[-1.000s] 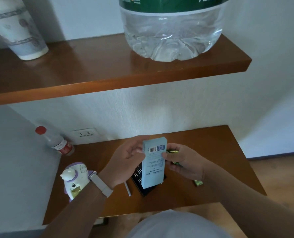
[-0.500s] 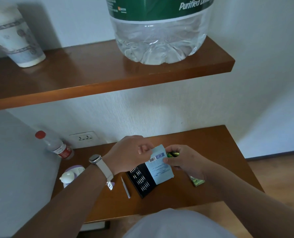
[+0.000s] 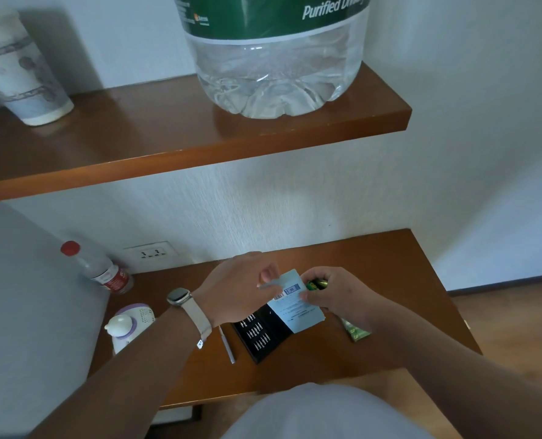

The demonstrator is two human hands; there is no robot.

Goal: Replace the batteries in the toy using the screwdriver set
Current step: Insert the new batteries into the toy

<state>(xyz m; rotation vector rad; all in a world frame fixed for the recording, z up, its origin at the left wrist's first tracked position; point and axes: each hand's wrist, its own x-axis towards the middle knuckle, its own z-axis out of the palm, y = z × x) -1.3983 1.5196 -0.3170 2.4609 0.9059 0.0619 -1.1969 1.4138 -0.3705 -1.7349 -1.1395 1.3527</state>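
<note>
Pale-blue, one cardboard sleeve (image 3: 298, 307) sat at centre frame, its upper corner pinched by the left hand (image 3: 235, 286). The right hand (image 3: 336, 296) held it too, curled fingers also gripping green batteries (image 3: 316, 284), number unclear. One black bit tray (image 3: 260, 334) lay partly covered on the wooden table (image 3: 374, 264), one slim driver (image 3: 227, 343) beside it, one toy (image 3: 130, 324) at lower left.

Tabletop (image 3: 374, 264): 1 toy (image 3: 130, 324), 1 black bit tray (image 3: 260, 334), 1 slim driver (image 3: 227, 343), 1 green battery pack (image 3: 356, 331) & 1 red-capped bottle (image 3: 102, 269). Shelf (image 3: 136, 147): 1 water jug (image 3: 276, 64), 1 cup (image 3: 19, 74); wall: 1 socket (image 3: 151, 253). The left hand (image 3: 238, 286) & right hand (image 3: 336, 296), 2 total, share 1 pale-blue box (image 3: 298, 308); batteries (image 3: 316, 284) in the right, no. unclear.
</note>
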